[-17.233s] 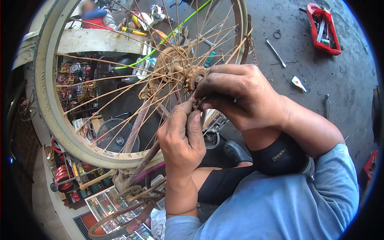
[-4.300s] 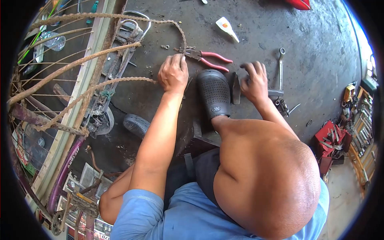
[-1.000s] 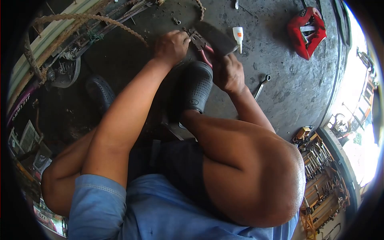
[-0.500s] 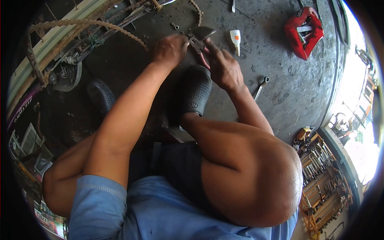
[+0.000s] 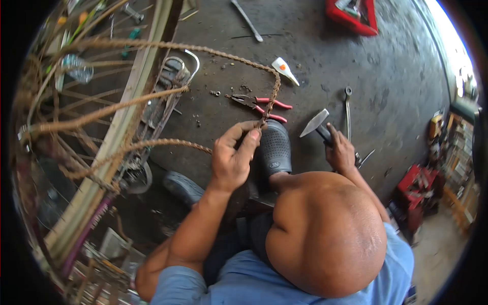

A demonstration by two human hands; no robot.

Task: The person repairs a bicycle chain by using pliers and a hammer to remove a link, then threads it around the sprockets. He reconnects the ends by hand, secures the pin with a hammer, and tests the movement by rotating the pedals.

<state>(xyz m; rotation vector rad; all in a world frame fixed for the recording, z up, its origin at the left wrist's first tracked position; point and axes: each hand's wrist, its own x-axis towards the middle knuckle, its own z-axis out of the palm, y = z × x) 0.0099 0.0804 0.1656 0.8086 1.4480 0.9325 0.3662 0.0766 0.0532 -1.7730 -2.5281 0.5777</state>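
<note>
My left hand (image 5: pixel 234 155) pinches the end of a rusty chain (image 5: pixel 277 84) between thumb and fingers, above the toe of the dark shoe. From there the chain loops up and back to the left. In my right hand (image 5: pixel 340 151) is a hammer (image 5: pixel 316 123), its metal head pointing up and left, off the floor at the right of the shoe. Red-handled pliers (image 5: pixel 256 103) lie open on the floor, partly behind the hanging chain. A small nut or bushing (image 5: pixel 216 93) rests just left of the pliers.
A white bottle (image 5: pixel 284 70) lies beyond the pliers. One wrench (image 5: pixel 348 114) is at the right, another long tool (image 5: pixel 247 21) farther back. A red tray (image 5: pixel 356 18) holds parts. Bicycle wheel and frame parts (image 5: pixel 152 112) fill the left side, and a red toolbox (image 5: pixel 419 185) stands at the right.
My left hand has lifted the chain end. The pliers now lie on the floor, and my right hand has moved right with the hammer. The view has shifted left.
</note>
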